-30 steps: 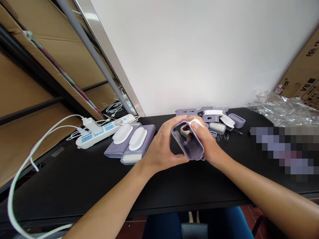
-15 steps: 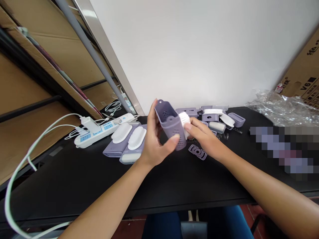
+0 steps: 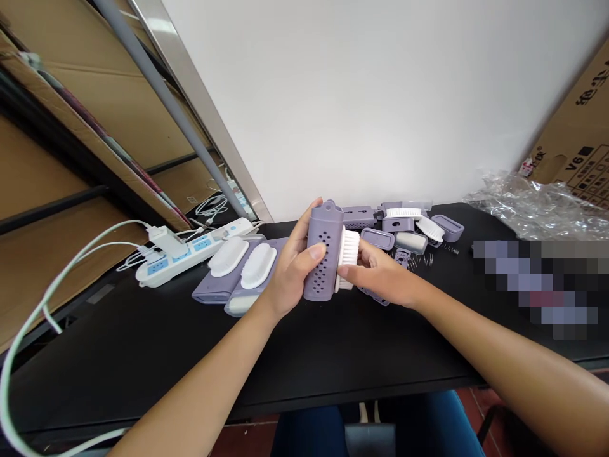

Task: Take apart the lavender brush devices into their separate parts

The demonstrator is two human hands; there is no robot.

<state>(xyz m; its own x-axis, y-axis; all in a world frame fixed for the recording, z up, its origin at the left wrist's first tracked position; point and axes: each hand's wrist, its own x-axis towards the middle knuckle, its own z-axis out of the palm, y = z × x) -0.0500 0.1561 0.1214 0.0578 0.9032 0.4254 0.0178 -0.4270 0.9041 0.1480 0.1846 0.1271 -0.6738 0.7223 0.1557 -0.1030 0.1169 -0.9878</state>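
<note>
My left hand (image 3: 295, 270) is wrapped round a purple plastic case (image 3: 326, 257) with rows of small holes, held upright over the black table. A white brush head (image 3: 349, 257) lies against the right side of the case, its bristles facing right. My right hand (image 3: 380, 270) grips that brush head, thumb on its lower part and fingers behind. Whether the brush is fastened to the case, I cannot tell. Behind my right hand lie a purple oval tray (image 3: 377, 238), a translucent box (image 3: 411, 242) and several small springs (image 3: 423, 259).
Two purple units with white brush heads (image 3: 258, 265) lie at the left, near a white power strip (image 3: 200, 247) with cables. More purple cases (image 3: 358, 217) and loose brush heads (image 3: 429, 228) lie along the wall. Clear plastic wrap (image 3: 523, 203) and a cardboard box (image 3: 578, 146) are at the right.
The case has turned from showing its hollow top to showing its holed side, and tilts less. The brush's bristles now show more plainly. Both hands have stayed on their things.
</note>
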